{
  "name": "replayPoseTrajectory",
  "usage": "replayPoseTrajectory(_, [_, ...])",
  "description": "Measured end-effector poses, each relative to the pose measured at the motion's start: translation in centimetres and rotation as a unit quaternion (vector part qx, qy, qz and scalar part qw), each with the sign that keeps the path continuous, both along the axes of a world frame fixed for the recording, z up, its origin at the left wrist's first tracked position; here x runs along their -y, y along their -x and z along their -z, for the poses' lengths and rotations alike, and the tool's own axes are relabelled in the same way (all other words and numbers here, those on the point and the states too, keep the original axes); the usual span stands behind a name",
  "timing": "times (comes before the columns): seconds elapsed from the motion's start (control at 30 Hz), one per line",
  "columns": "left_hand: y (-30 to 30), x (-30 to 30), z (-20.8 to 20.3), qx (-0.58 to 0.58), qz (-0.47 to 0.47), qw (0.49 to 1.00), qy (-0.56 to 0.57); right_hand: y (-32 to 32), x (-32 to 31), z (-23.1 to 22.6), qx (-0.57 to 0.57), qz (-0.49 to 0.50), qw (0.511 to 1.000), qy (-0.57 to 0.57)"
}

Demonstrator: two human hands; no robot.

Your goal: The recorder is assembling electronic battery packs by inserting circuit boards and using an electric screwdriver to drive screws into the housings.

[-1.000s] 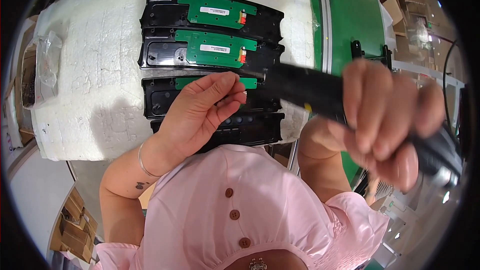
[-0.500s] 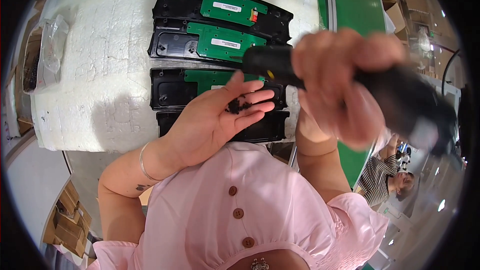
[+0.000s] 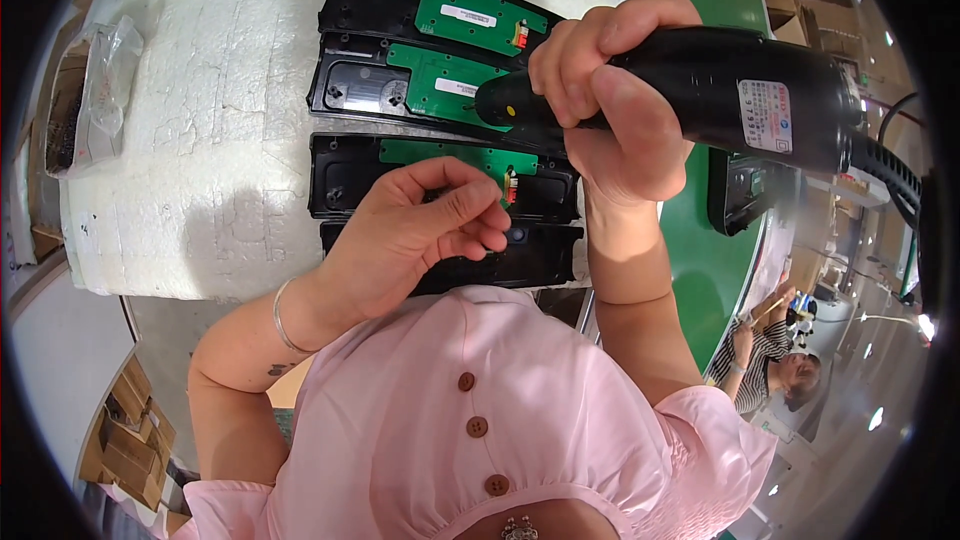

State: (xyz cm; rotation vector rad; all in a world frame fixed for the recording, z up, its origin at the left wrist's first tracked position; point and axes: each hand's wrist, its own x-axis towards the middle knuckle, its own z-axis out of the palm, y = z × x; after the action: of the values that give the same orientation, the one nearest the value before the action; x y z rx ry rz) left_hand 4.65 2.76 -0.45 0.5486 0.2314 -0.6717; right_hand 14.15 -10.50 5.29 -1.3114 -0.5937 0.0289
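Observation:
My right hand (image 3: 620,110) is wrapped round a black electric screwdriver (image 3: 715,75). Its nose points left over the green circuit board (image 3: 425,75) in the second black plastic housing (image 3: 345,85); the tip is hard to make out there. My left hand (image 3: 415,220) hovers over the nearer housing (image 3: 340,175), its fingers curled in and thumb and forefinger together. The small black screws in it are mostly hidden; a dark speck shows by the lower fingertips. A red-and-white connector (image 3: 511,186) on the nearer board sits just beside these fingers.
The housings lie in a column on a white foam surface (image 3: 220,140). A plastic-lined box (image 3: 100,100) stands at the left. Along the right runs a green belt (image 3: 690,270) carrying another black housing (image 3: 730,195). Beyond it sits a person in stripes (image 3: 765,360). A cable (image 3: 885,168) trails from the screwdriver.
My left hand was palm up with the black screws showing; its fingers have since curled over them. The screwdriver has come level over the second housing. Another housing has appeared on the belt.

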Motion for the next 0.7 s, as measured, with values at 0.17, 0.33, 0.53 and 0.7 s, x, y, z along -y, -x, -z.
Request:
replayPoseTrajectory(0.17, [-0.5, -0.2, -0.5, -0.056, -0.046, 0.997, 0.007, -0.6, 0.3, 0.1, 0.02, -0.012, 0.999, 0.049])
replayPoseTrajectory(0.33, [-0.6, -0.5, -0.3, -0.068, -0.087, 0.994, 0.003, -0.6, 0.0, 0.0, 0.04, -0.026, 0.999, 0.017])
replayPoseTrajectory(0.53, [-0.9, -0.3, -0.1, -0.1, -0.134, 0.983, 0.074, 1.7, 2.5, -5.4, 0.053, -0.143, 0.983, -0.103])
replayPoseTrajectory(0.7, [-0.5, -0.4, 0.9, -0.082, -0.12, 0.979, 0.142, 2.6, 1.0, -4.4, 0.107, -0.119, 0.968, -0.195])
